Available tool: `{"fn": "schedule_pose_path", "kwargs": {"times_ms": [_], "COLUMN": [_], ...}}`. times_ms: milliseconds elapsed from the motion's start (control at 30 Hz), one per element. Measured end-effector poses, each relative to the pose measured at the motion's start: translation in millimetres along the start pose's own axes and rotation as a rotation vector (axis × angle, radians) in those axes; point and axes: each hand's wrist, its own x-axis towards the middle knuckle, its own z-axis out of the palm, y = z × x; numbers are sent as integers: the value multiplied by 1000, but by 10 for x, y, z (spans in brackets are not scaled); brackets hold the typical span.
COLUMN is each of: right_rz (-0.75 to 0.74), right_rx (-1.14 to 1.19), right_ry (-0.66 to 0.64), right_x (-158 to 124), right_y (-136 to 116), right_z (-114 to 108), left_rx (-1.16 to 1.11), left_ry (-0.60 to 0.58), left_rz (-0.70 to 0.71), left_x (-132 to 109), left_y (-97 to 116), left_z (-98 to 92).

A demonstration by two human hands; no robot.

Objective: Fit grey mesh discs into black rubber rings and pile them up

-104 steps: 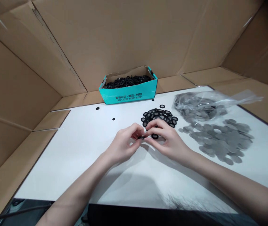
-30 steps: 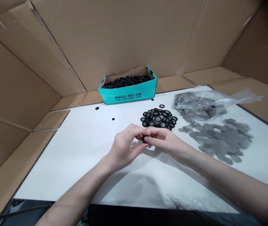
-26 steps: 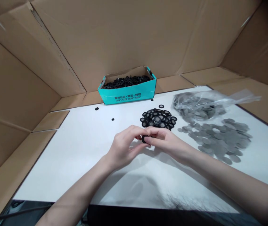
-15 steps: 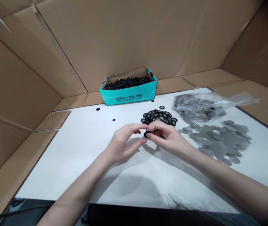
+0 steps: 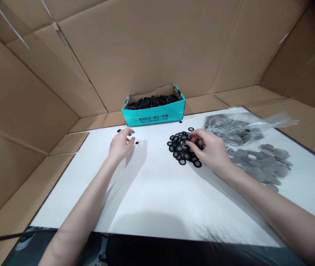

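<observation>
Over the left part of the white table, my left hand (image 5: 120, 144) is open, its thumb and fingers apart with nothing between them. A small black piece (image 5: 137, 142) lies just beyond its fingertips. My right hand (image 5: 210, 147) reaches into a pile of black rings with grey centres (image 5: 178, 147). Its thumb and fingers are curled together at a small stack of these black rings (image 5: 185, 145); the fingers partly hide what they grip. Right of this hand, many loose grey discs (image 5: 270, 162) are spread on the table.
A turquoise box (image 5: 154, 115) full of black rings stands at the back. Behind the grey discs lies a clear plastic bag (image 5: 229, 127) holding more discs. Cardboard walls (image 5: 157, 48) enclose the white table (image 5: 151, 199). Small black pieces lie near the box.
My hands have parted. The left hand moved left and back from the middle, while the right carried the black ring forward and right to the pile. The view shifted slightly.
</observation>
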Motion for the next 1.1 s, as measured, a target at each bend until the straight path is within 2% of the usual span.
{"fn": "schedule_pose_path", "kwargs": {"times_ms": [200,433,600,733,867,1000,1100], "right_rz": [-7,-8,-157,-287,-313,-318,-307], "right_rx": [-89,-88,40,108,157,206,246], "right_ry": [-17,-1,-16,-48,-51,-53,-60], "right_x": [-4,-15,-49,-106,-128,-128,-131], "right_y": [69,51,-80,-191,-244,-267,-286], "right_z": [26,47,42,69,63,40,31], "left_rx": [138,156,82,-9,-144,-328,-476], "left_ry": [81,83,120,210,301,317,244], "left_rz": [-116,-174,-182,-181,-158,-87,10], "left_x": [286,518,663,671,568,412,230], "left_y": [-387,-777,-904,-882,-767,-511,-210], "left_z": [103,337,384,381,385,359,272]}}
